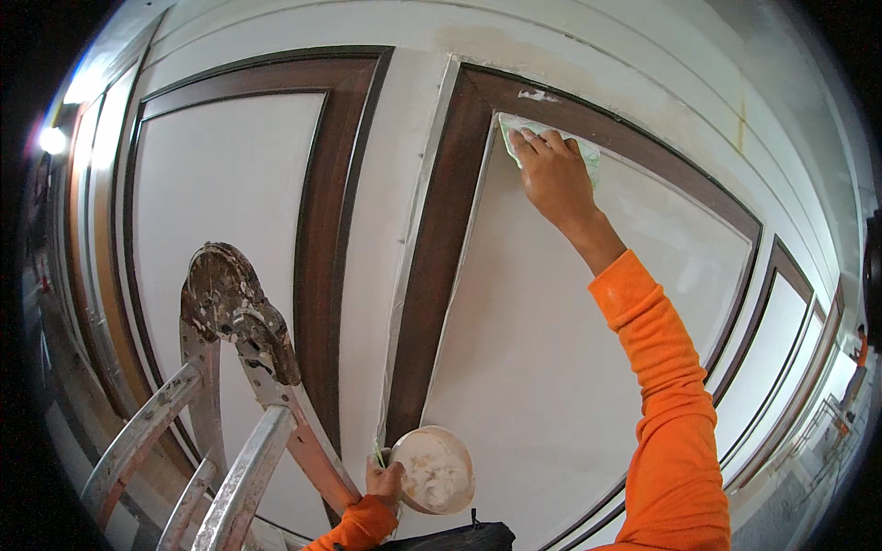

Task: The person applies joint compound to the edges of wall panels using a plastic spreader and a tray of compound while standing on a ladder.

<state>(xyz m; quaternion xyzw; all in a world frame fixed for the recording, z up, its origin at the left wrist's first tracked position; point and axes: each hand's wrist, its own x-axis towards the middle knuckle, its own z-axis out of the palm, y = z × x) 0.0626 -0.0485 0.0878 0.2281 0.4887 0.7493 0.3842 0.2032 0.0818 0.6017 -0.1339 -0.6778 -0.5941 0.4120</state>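
Observation:
My right hand (pixel 558 179) is raised to the upper left corner of a white wall panel (pixel 542 303), its fingers pressing a thin, pale green spreader (pixel 588 163) smeared with white against the surface. Dark brown wooden moulding (pixel 441 248) frames this panel, with a white smear on its top strip. Low down, my left hand (pixel 384 482) grips a round tub (pixel 439 470) by its left side; whitish paste covers what shows of its inside. A thin green edge of something (pixel 378 456) sticks up by the left fingers, too small to name.
An aluminium stepladder (pixel 243 468) with a paint-stained hinge top stands close on my left. Another brown-framed panel (pixel 220 184) lies behind it. Further framed panels (pixel 772 321) run off to the right. Scaffolding (pixel 808 450) and a person in orange (pixel 859 354) are far right.

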